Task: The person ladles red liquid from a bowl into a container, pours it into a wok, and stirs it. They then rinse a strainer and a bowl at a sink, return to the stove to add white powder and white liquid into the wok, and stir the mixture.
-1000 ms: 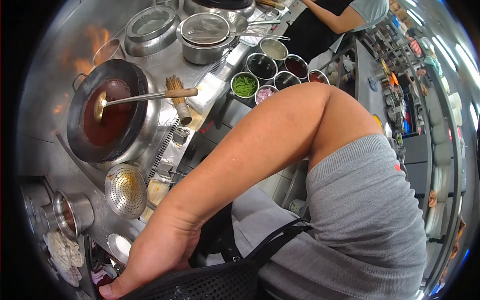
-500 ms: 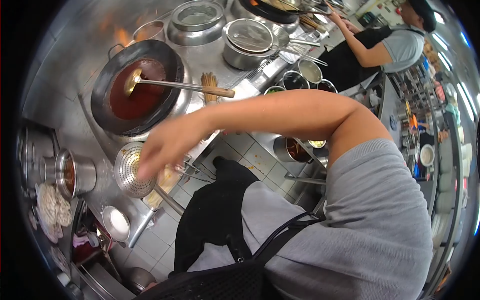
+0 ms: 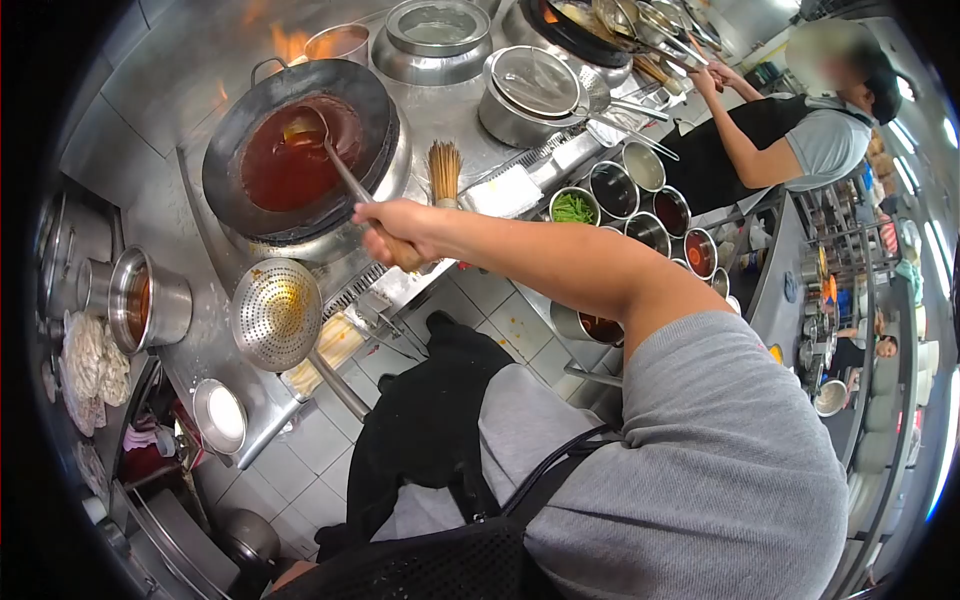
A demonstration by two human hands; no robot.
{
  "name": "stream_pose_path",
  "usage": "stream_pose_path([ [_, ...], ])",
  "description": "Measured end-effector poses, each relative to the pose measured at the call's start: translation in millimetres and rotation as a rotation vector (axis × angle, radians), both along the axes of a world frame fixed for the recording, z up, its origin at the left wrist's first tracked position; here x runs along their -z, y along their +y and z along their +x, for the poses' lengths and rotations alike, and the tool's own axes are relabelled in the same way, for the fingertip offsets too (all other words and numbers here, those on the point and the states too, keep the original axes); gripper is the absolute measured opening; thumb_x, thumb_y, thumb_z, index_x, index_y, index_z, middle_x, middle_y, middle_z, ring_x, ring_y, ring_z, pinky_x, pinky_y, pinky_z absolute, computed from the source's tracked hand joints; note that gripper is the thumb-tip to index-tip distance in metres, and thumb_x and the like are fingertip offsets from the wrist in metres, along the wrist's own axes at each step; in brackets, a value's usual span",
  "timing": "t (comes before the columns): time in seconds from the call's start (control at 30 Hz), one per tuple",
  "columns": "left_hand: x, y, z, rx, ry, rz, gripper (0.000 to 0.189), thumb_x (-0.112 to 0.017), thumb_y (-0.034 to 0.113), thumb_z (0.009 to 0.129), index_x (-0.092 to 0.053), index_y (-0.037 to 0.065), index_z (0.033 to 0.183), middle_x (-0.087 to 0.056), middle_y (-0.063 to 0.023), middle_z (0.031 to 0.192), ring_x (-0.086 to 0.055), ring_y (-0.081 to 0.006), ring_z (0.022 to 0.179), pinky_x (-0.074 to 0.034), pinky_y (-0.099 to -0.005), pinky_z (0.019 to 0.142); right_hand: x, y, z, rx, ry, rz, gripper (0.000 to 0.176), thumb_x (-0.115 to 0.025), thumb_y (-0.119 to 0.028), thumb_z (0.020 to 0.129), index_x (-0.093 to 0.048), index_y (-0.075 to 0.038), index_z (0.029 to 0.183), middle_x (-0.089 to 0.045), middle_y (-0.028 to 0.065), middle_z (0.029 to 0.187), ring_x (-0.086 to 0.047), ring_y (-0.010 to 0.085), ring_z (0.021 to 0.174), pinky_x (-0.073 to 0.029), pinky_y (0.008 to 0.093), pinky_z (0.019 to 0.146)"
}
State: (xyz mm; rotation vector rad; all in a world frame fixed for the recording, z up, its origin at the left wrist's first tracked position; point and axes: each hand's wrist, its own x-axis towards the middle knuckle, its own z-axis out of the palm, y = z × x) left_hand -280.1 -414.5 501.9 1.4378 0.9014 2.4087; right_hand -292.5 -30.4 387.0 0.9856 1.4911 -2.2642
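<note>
My right hand [image 3: 398, 226] is closed around the wooden end of a long metal ladle [image 3: 345, 172]. The ladle's bowl dips into dark red sauce [image 3: 290, 170] in a black wok [image 3: 225, 185] on the stove. Below the wok, a perforated skimmer [image 3: 275, 315] rests near the counter edge, its handle sticking out towards my apron. A bamboo brush [image 3: 444, 172] stands just beyond my wrist. Of my left side only a sliver of skin shows at the bottom edge; the hand itself is out of sight.
Flames [image 3: 290, 45] rise behind the wok. A strainer [image 3: 535, 80] sits on a metal pot. Several containers, one with chopped greens [image 3: 573, 208], stand right of my arm. A co-worker [image 3: 770, 140] handles another wok. Pots [image 3: 148, 300] and a white-filled bowl [image 3: 220, 417] are at left.
My right hand moved from above the skimmer up to the ladle and took hold of its handle. The ladle swung round, and its bowl turned in the sauce.
</note>
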Motion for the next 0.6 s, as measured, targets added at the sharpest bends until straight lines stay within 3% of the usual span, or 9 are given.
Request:
stream_pose_path([
  [0.07,1,1,0,0.004,0.000,0.002,0.003,-0.075,0.023,0.084,-0.075,0.020,0.085,-0.064,-0.0015,0.100,-0.054,-0.0208,0.094,-0.044,-0.0440,0.096,4,12,-16,0.158,0.003,-0.924,0.022,-0.048,-0.030,0.103,-0.049,-0.008,0.105,-0.042,-0.0017,0.059,-0.046,0.0102,0.049,-0.038,0.0245,0.040],
  [0.1,2,2,2,0.009,-0.005,-0.001,0.003,-0.075,0.023,0.083,-0.075,0.020,0.085,-0.064,-0.0013,0.099,-0.054,-0.0207,0.093,-0.044,-0.0438,0.096,14,18,-21,0.166,0.003,-0.927,0.022,-0.048,-0.030,0.103,-0.049,-0.008,0.105,-0.042,-0.0017,0.059,-0.046,0.0102,0.049,-0.038,0.0245,0.040],
  [0.17,2,2,0,0.010,-0.006,0.000,0.003,-0.075,0.022,0.083,-0.075,0.020,0.084,-0.064,-0.0011,0.099,-0.054,-0.0204,0.093,-0.044,-0.0433,0.095,20,23,-18,0.072,0.070,-0.585,0.021,-0.048,-0.029,0.102,-0.048,-0.008,0.098,-0.046,0.0011,0.058,-0.048,0.0137,0.047,-0.038,0.0280,0.038],
  [0.2,2,2,0,0.013,-0.007,0.006,0.003,-0.075,0.022,0.083,-0.075,0.020,0.084,-0.064,-0.0010,0.099,-0.054,-0.0202,0.093,-0.044,-0.0431,0.095,6,22,-8,-0.106,0.001,0.020,0.023,-0.048,-0.027,0.102,-0.049,-0.004,0.104,-0.049,0.0043,0.059,-0.050,0.0171,0.047,-0.042,0.0327,0.039],
  [0.23,2,3,-1,0.013,-0.004,0.009,0.002,-0.075,0.022,0.083,-0.075,0.020,0.084,-0.064,-0.0008,0.098,-0.054,-0.0201,0.092,-0.044,-0.0429,0.095,10,18,-4,-0.106,-0.001,0.022,0.023,-0.048,-0.027,0.102,-0.049,-0.004,0.104,-0.049,0.0043,0.059,-0.050,0.0171,0.047,-0.042,0.0327,0.039],
  [0.3,2,2,-1,0.013,-0.004,0.015,0.002,-0.075,0.022,0.083,-0.075,0.020,0.084,-0.064,-0.0006,0.098,-0.054,-0.0197,0.092,-0.044,-0.0425,0.095,15,7,6,-0.219,0.021,0.681,0.027,-0.047,-0.025,0.102,-0.048,0.001,0.111,-0.053,0.0068,0.060,-0.053,0.0196,0.048,-0.045,0.0369,0.042],
  [0.43,3,3,-3,0.020,-0.003,0.027,0.002,-0.075,0.021,0.083,-0.074,0.020,0.084,-0.064,-0.0001,0.096,-0.053,-0.0191,0.091,-0.045,-0.0416,0.094,20,2,-4,0.091,0.036,-0.633,0.026,-0.047,-0.027,0.103,-0.045,-0.004,0.114,-0.043,-0.0016,0.060,-0.043,0.0152,0.046,-0.043,0.0327,0.041],
  [0.57,4,5,-4,0.024,0.008,0.024,0.001,-0.075,0.020,0.083,-0.074,0.020,0.083,-0.063,0.0004,0.095,-0.053,-0.0185,0.090,-0.045,-0.0407,0.093,28,29,-15,0.046,0.027,-0.849,0.022,-0.048,-0.026,0.103,-0.046,-0.005,0.109,-0.044,-0.0005,0.060,-0.044,0.0144,0.047,-0.041,0.0321,0.041],
  [0.6,3,4,-4,0.021,0.012,0.024,0.001,-0.075,0.020,0.083,-0.074,0.020,0.083,-0.063,0.0005,0.095,-0.053,-0.0184,0.089,-0.045,-0.0405,0.093,28,28,-13,-0.021,0.050,-0.342,0.022,-0.049,-0.026,0.102,-0.048,-0.004,0.109,-0.045,0.0005,0.060,-0.045,0.0152,0.046,-0.041,0.0327,0.041],
])
